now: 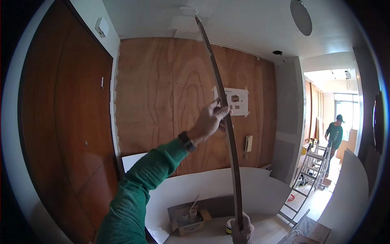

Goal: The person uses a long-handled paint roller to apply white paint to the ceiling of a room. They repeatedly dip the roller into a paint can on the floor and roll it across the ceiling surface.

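A long, narrow dark wooden batten (218,79) runs from near the bottom of the view up to the ceiling, leaning slightly left at its top. Its upper tip is close to a small white hook-like bit (196,12) at a pale ceiling patch; I cannot tell whether they touch. My left hand (208,124), in a green sleeve with a dark wristband, is closed around the batten near mid-length. Lower down, my right hand (243,232) grips its bottom part. Behind the batten, a printed sheet (240,102) is taped to the plywood wall (150,101).
A brown door (67,122) stands at left. Below are a curved white sheet (162,191), a cardboard box (191,228) with a roll in it, and a can (229,226). A wall handset (248,144) hangs at right. Beyond, a person (334,134) stands by a stepladder (310,173).
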Motion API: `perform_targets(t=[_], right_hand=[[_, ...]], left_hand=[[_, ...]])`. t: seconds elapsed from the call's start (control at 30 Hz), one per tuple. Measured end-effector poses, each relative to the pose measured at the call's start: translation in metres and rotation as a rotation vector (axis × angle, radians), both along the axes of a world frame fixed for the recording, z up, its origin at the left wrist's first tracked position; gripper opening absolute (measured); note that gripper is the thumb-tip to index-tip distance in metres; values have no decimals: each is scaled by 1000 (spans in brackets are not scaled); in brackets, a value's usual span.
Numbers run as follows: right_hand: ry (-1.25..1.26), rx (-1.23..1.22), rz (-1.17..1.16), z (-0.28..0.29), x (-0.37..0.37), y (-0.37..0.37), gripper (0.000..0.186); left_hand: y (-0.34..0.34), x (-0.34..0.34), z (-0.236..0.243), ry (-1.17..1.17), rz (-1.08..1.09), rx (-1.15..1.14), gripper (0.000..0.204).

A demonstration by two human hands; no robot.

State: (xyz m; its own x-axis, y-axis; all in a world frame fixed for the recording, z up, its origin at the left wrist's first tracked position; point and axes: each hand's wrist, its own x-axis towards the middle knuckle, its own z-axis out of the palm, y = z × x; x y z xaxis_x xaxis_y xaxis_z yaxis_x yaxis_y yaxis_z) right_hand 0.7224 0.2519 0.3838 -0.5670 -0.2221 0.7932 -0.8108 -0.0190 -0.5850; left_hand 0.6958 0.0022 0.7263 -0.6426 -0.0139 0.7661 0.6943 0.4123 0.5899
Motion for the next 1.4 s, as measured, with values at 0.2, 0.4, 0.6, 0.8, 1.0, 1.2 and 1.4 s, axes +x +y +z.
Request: perform_targets(t=[0.2, 0.4, 0.6, 0.8, 1.0, 1.2, 1.4], right_hand=[[56, 19, 157, -50, 22, 41, 47], [-322, 108, 146, -71, 59, 93, 54], [-395, 206, 66, -95, 81, 118, 58], [-258, 97, 68, -120, 79, 113, 60], [-112, 36, 184, -61, 91, 107, 58], [-126, 59, 194, -27, 68, 71, 53], [-46, -94, 340, 24, 58, 13, 53]], left_hand=[[57, 66, -43, 37, -12, -43, 57], [117, 98, -40, 96, -181, -121, 77], [155, 120, -42, 140, -232, -194, 83], [164, 130, -38, 150, -221, -199, 83], [137, 122, -28, 176, -180, -152, 75], [102, 105, -9, 119, -73, -22, 54], [52, 81, -23, 55, 28, 113, 43]])
